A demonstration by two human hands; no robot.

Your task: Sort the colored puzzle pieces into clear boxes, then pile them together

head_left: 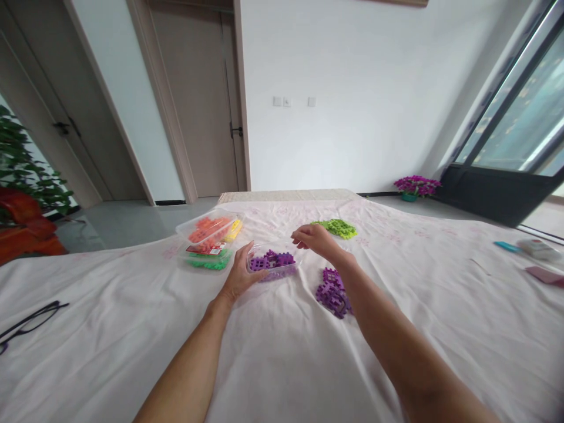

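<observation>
A clear plastic box (282, 271) holding purple building pieces (272, 260) sits on the cloth in front of me. My left hand (241, 272) grips the box's left end, thumb along the near side and fingers behind. Over the box's right rear corner is my right hand (312, 238), fingers curled together; whatever they may hold is hidden. A loose heap of purple pieces (331, 292) lies right of the box, partly covered by my right forearm. Behind my right hand spreads a pile of lime-green pieces (338, 228).
To the left, a clear box with orange pieces (210, 229) and yellow pieces (233, 230) rests on another box with green pieces (209, 258). Eyeglasses (33, 320) lie at the left on the patterned white cloth (273, 364). A blue item (507, 247) is at the far right.
</observation>
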